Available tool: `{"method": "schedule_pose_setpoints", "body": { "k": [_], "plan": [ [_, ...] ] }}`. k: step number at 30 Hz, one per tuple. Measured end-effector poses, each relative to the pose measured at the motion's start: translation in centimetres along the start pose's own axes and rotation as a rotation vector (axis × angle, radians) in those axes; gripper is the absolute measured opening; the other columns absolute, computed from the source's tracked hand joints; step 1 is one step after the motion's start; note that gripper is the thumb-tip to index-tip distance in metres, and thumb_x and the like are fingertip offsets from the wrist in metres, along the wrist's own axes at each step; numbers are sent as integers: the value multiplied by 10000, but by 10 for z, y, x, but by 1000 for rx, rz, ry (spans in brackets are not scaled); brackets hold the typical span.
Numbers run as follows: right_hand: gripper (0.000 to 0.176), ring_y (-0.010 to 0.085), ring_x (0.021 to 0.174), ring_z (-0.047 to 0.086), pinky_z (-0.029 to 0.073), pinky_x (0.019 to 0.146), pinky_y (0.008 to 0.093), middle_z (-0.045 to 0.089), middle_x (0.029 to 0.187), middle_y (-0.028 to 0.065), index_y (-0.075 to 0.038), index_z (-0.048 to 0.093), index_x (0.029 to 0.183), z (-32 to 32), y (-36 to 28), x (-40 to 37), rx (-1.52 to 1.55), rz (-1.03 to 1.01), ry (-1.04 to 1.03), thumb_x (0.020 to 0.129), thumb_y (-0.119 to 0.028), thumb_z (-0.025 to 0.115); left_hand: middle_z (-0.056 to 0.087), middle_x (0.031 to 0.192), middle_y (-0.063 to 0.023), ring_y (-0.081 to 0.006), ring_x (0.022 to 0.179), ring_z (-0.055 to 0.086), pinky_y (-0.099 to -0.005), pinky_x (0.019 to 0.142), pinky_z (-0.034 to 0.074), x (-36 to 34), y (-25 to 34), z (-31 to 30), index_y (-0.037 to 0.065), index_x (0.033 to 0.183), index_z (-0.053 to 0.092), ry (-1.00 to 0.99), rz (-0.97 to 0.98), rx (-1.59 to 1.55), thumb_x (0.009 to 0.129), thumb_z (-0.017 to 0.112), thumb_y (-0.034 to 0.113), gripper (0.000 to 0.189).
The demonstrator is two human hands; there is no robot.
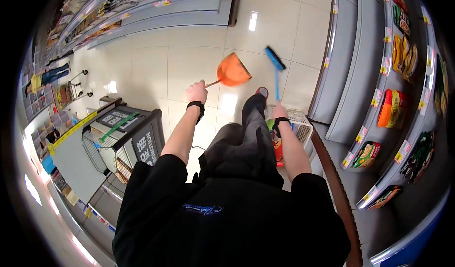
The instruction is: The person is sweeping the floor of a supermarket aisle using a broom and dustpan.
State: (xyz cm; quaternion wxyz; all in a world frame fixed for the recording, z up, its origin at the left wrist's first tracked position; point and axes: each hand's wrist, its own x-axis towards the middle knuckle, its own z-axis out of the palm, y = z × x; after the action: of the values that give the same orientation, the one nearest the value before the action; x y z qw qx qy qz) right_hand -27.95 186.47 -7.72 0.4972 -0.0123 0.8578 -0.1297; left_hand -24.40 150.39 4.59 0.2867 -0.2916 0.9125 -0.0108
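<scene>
Left hand (pixel 196 91) grips dustpan (pixel 233 71) — right hand (pixel 279 110) on broom (pixel 276 68), fingers hidden.

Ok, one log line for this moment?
left hand: holds orange dustpan by its handle | right hand: holds blue broom, head up | nearby: white basket, tiled floor, stocked shelves

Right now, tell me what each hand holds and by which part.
The left hand grips the orange plastic dustpan by its thin handle; the right hand grips the blue broom by its stick, far from the head.
</scene>
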Motion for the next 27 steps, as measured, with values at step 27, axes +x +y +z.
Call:
{"method": "schedule_pose_setpoints", "body": {
  "k": [27],
  "plan": [
    [352, 378, 968, 613, 496, 826, 454, 637, 981, 245, -9, 512, 1167, -68, -76, 21, -119, -158, 10, 846, -140, 450, 668, 833, -129, -301, 792, 667, -404, 659, 539, 12, 13, -23, 116, 926, 616, -85, -17, 56, 846, 555, 176, 117]
  ]
}}
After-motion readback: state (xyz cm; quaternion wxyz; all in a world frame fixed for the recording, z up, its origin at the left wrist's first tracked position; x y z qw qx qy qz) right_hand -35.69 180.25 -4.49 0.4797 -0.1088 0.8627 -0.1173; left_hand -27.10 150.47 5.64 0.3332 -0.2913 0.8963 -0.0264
